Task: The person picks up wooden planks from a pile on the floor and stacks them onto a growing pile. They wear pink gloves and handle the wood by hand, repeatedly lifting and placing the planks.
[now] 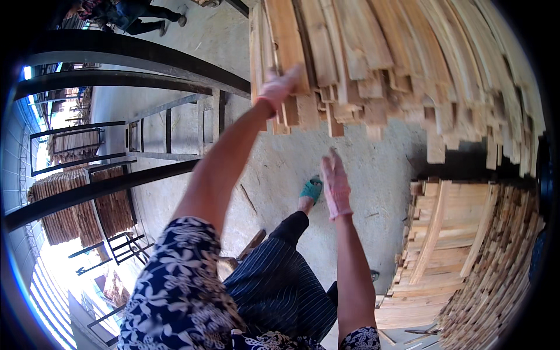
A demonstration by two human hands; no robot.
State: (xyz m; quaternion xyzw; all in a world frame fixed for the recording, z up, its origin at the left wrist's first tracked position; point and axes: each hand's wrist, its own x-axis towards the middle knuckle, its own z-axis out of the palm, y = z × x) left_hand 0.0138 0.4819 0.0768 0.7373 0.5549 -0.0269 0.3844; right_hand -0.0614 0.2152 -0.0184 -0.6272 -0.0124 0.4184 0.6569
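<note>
gloves: pale pink, on the left hand [280,87] and the right hand [335,185]
wood slats [385,52]: light tan, darker brown at some cut ends
lower stack [443,251], under the wood slats: yellowish tan
sleeve [175,280]: navy with white flower print
trousers [274,280]: dark navy, thin white pinstripes
shoe [311,188]: teal green
floor [373,169]: pale grey
steel racks [116,58], left of the slats: black

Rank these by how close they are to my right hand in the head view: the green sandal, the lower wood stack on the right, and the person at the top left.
From the right hand:
1. Green sandal, just to its left, on the concrete floor.
2. Lower wood stack, to the right and lower.
3. Other person, far off at the top left corner.
</note>
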